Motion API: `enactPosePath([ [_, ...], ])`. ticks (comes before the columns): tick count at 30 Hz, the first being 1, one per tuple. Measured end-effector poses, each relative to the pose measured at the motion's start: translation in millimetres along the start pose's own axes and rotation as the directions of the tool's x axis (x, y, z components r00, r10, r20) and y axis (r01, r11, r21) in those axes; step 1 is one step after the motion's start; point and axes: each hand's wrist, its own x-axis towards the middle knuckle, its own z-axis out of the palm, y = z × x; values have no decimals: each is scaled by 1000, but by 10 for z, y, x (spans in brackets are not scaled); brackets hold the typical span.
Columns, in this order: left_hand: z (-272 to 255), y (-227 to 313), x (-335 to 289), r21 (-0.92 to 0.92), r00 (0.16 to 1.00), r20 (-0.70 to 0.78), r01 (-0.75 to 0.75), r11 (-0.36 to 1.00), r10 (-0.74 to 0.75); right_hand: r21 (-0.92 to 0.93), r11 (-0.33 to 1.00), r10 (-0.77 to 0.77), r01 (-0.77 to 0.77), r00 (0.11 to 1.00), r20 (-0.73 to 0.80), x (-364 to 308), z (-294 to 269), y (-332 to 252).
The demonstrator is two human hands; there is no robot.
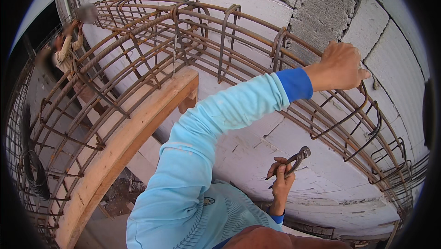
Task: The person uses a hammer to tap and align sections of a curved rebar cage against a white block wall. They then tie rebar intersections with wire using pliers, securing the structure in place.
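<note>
My left arm, in a light blue sleeve with a dark blue cuff, reaches across to the upper right. At its end my left hand [339, 67] is closed over the top bars of a rusty rebar cage [257, 34], by a bent stirrup; its fingers partly hide what they grip. Lower down, my right hand [281, 182] holds a pair of pincers [298, 158] by the handles, jaws pointing up and right. The pincers are apart from the cage. Along the cage, stirrups [223, 42] loop around the long bars.
A pale block wall [257, 148] with grey mortar patches [317, 15] stands behind the cage. A wooden beam [124, 150] runs under the cage's left part. A coil of dark wire [34, 171] hangs at far left. Another person [69, 54] stands beyond the bars at upper left.
</note>
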Motion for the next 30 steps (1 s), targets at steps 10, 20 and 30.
enactPosePath([
  [10, -1475, -192, -2767, 157, 535, -844, 195, 968, 29, -34, 924, -340, 381, 859, 382, 730, 1154, -480],
  [20, -1963, 80, -4526, 401, 381, -914, 787, 469, 141, 677, 558, -751, 479, 639, 168, 1253, 3349, -1692],
  [30, -1983, -126, -4763, 512, 471, -847, 847, 140, 248, 377, 746, -663, 549, 665, 345, 1050, 4369, -1424],
])
